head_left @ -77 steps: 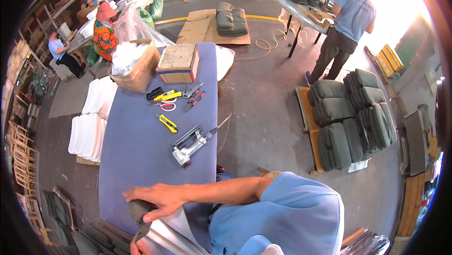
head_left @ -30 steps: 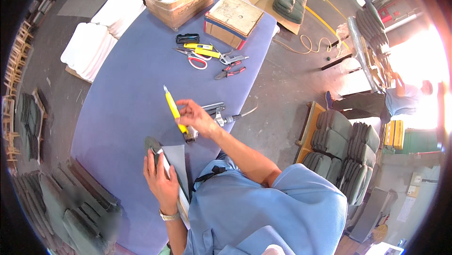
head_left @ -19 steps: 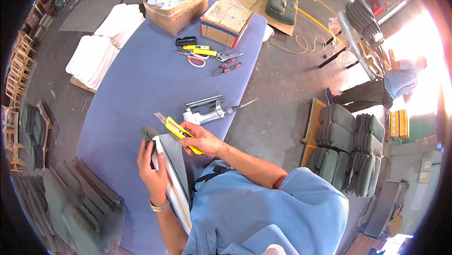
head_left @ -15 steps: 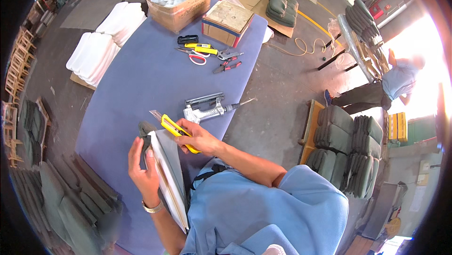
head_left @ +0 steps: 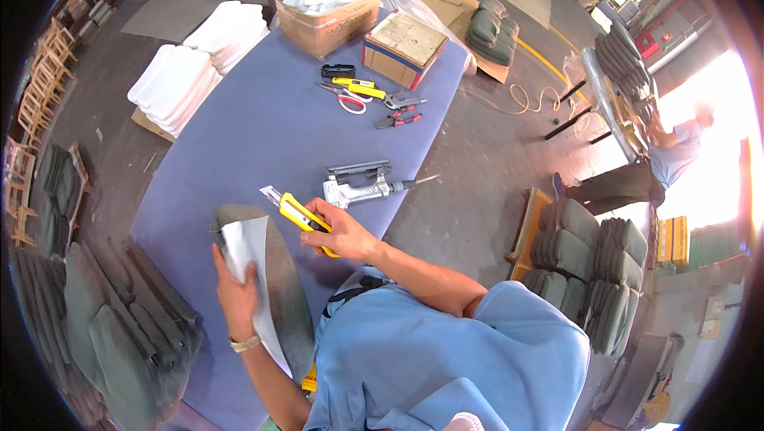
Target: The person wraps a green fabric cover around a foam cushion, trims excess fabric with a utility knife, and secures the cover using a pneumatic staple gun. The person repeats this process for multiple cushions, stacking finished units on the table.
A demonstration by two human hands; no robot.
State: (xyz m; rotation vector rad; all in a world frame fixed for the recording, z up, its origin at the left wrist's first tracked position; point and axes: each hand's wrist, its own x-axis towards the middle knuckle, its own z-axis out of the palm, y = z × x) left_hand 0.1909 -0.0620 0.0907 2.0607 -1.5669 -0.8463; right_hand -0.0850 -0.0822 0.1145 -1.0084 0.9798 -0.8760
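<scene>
My right hand point(head_left: 347, 234) is closed around a yellow utility knife point(head_left: 298, 214), its blade out and pointing up and to the left, clear of the work. Against the edge of a long grey fabric piece with a white strip, my left hand point(head_left: 239, 297) grips with thumb and fingers. The white strip point(head_left: 253, 248) faces up beside the thumb, and dark grey fabric point(head_left: 285, 292) spreads to its right, next to my body. Beyond the knife a silver pneumatic staple gun point(head_left: 356, 189) lies on the blue-covered table point(head_left: 239, 128).
Scissors point(head_left: 352, 103), another yellow cutter point(head_left: 358, 89) and red-handled pliers point(head_left: 399, 118) lie farther back. Behind them stand a carton of white stuffing point(head_left: 330, 25) and a wooden-topped box point(head_left: 404, 49). Grey cushions point(head_left: 567, 248) are stacked at right; a person point(head_left: 672, 156) stands beyond.
The grey piece has turned, so its white strip and grey fabric face up more broadly. My left hand has shifted lower along its edge. The knife stays in my right hand.
</scene>
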